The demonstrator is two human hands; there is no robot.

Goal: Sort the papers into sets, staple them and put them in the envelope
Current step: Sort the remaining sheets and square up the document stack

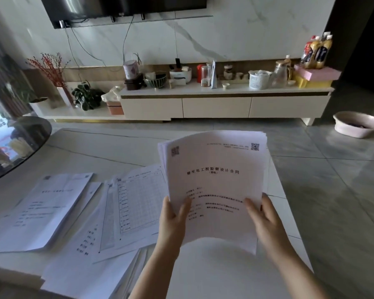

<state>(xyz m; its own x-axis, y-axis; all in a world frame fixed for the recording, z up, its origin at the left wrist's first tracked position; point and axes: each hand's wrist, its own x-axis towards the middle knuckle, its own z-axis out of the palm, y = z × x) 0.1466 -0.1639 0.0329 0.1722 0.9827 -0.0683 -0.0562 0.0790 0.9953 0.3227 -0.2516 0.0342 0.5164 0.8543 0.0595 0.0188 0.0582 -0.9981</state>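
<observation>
Upright, printed sheaf (214,182) in left hand (173,221) and right hand (266,221) grip, Chinese title, 2 QR codes, above table (108,145)

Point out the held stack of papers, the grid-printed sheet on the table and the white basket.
held stack of papers (214,180): head view, cover page centre.
grid-printed sheet (141,197): head view, table area.
white basket (258,81): head view, front wall.

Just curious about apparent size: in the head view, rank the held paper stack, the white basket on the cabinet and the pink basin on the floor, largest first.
1. Held paper stack, though nearness inflates it.
2. Pink basin.
3. White basket, farthest away.
</observation>
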